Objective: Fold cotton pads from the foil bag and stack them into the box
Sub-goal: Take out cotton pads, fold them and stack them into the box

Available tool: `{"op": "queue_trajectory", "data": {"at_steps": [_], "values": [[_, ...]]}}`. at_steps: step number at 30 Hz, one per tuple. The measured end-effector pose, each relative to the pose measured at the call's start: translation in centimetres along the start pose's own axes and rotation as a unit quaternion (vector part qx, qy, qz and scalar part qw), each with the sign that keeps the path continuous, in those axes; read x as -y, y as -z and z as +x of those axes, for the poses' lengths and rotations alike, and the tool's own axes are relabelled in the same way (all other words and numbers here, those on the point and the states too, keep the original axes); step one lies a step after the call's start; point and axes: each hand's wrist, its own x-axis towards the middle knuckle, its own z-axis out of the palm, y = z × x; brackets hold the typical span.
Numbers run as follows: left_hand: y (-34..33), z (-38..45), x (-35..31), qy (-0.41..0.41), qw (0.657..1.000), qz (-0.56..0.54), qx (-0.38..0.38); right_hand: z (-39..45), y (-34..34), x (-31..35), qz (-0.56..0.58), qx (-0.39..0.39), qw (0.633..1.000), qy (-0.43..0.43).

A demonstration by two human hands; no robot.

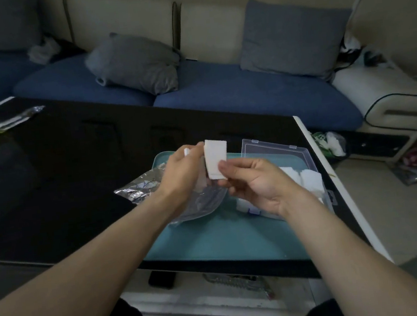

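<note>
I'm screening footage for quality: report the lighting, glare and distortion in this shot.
Head view: dim and underexposed; the black table mirrors faint reflections; the foil bag glints; the white cotton pad is brightest, though soft-edged; wide-angle bending curves the table's white edge and sofa.

A dark room with a table and a sofa

A teal tray (211, 245) is set on a black table (62, 173). A blue sofa (221, 94) is seen behind it, with two grey pillows (135, 62) laid on it. A clear wrapper (3, 125) is left at the table's far left. A dark phone (162, 279) is kept under the table.
</note>
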Motion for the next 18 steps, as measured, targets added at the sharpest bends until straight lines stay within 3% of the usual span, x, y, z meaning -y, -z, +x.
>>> {"op": "queue_trajectory", "data": {"at_steps": [3, 8, 10, 14, 18], "values": [[-0.9, -0.4, -0.1, 0.046, 0.997, -0.053, 0.034, 0.0, -0.5, -0.3, 0.004, -0.01, 1.0, -0.019], [-1.7, -0.7, 0.9, 0.008, 0.998, 0.014, 0.057, -0.4, -0.7, -0.5, -0.166, -0.066, 0.984, 0.012], [-2.2, -0.6, 1.6, -0.015, 0.997, 0.06, 0.038, -0.3, -0.5, -0.9, -0.262, -0.107, 0.959, 0.033], [-2.5, -1.0, 1.6, 0.028, 0.993, 0.106, 0.046, -0.2, 0.4, -0.7, -0.408, -0.153, 0.897, 0.067], [-2.8, -1.0, 1.6, 0.036, 0.98, 0.154, 0.12, -1.2, 1.6, -0.3, -0.336, -0.071, 0.938, 0.043]]}}
